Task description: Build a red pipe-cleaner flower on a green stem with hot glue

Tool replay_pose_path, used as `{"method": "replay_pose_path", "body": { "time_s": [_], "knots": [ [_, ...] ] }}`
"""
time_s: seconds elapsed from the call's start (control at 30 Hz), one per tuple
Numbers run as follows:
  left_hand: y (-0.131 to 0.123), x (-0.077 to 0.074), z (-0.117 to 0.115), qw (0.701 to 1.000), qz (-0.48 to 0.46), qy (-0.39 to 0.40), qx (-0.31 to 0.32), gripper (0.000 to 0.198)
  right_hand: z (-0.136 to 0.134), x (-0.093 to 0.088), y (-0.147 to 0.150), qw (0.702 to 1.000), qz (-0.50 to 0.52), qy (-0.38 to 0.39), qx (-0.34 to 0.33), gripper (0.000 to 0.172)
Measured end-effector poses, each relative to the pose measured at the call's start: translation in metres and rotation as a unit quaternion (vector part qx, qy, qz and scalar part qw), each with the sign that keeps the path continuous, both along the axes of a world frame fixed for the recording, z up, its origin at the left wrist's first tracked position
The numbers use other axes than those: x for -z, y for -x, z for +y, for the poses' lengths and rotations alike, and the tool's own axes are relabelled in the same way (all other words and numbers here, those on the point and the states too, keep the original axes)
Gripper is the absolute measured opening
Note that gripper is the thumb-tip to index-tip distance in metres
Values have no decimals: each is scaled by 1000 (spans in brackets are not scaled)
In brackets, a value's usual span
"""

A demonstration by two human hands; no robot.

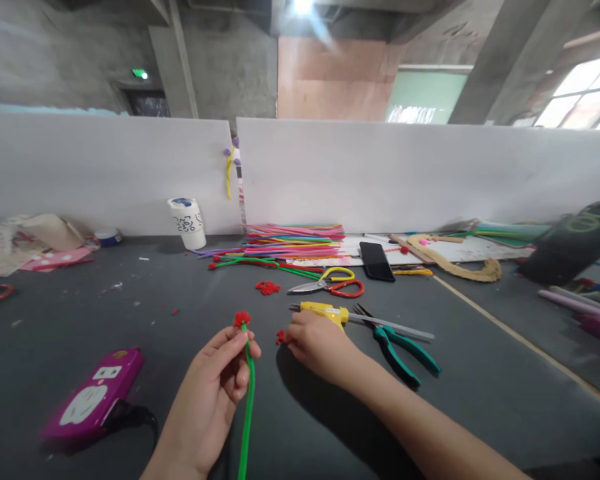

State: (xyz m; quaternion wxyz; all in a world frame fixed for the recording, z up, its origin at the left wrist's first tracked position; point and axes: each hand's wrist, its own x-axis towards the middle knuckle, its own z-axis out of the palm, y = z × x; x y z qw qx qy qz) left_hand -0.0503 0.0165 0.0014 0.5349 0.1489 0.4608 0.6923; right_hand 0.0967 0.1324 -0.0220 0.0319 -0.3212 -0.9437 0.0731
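Between the thumb and fingers of my left hand (225,367) is a green pipe-cleaner stem (249,407), held upright with a red flower head (242,319) on top. My right hand (315,340) is low over the table, its fingers bent and closed at a small curled red pipe-cleaner piece (280,337); the thumb is mostly hidden. Just behind that hand lies a yellow glue gun (325,310) with a clear glue stick (395,325) at its back. A small pile of red curled pieces (267,288) lies farther back.
Scissors (325,285) and green-handled pliers (397,347) lie on the right. Behind them are a black phone (377,261) and a pipe-cleaner bundle (295,241). A purple power strip (97,397) is at left, a white cup (187,223) near the partition (105,167).
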Motion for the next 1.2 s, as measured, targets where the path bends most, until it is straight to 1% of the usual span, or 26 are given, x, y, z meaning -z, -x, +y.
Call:
{"method": "replay_pose_path", "body": {
  "time_s": [0.07,0.17,0.3,0.4,0.47,0.53,0.6,0.7,0.77,0.87,0.93,1.07,1.2],
  "knots": [
    [2,0,-1,1000,-1,-1,1,17,-2,5,10,999,-6,-14,-44,22],
    [3,-1,-2,1000,0,-2,10,16,-3,13,16,997,4,-31,-66,22],
    [1,-2,-2,1000,1,-6,23,17,-2,21,15,997,46,-22,-66,23],
    [0,-1,-2,1000,4,-9,29,17,-2,21,12,993,109,5,-47,19],
    [-1,-1,-3,999,5,-9,31,16,-2,16,9,986,162,32,-24,17],
    [-2,0,-3,999,8,-11,37,15,-3,7,5,973,222,64,0,12],
    [-4,1,-4,999,10,-13,48,14,-7,-6,-1,952,287,100,22,7],
    [-10,2,-4,998,6,-5,66,13,-16,-25,-9,915,370,159,34,12],
    [-14,2,-5,997,3,7,75,13,-25,-36,-12,895,399,199,30,9],
    [-19,2,-6,996,7,21,90,13,-35,-46,-13,872,421,249,28,5],
    [-20,2,-7,995,14,24,97,12,-39,-50,-12,868,424,257,25,5],
    [-21,2,-8,993,37,18,110,12,-43,-53,-9,887,421,190,-4,10],
    [-23,2,-7,991,53,14,125,16,-45,-54,-8,888,430,162,-11,14]
  ]
}}
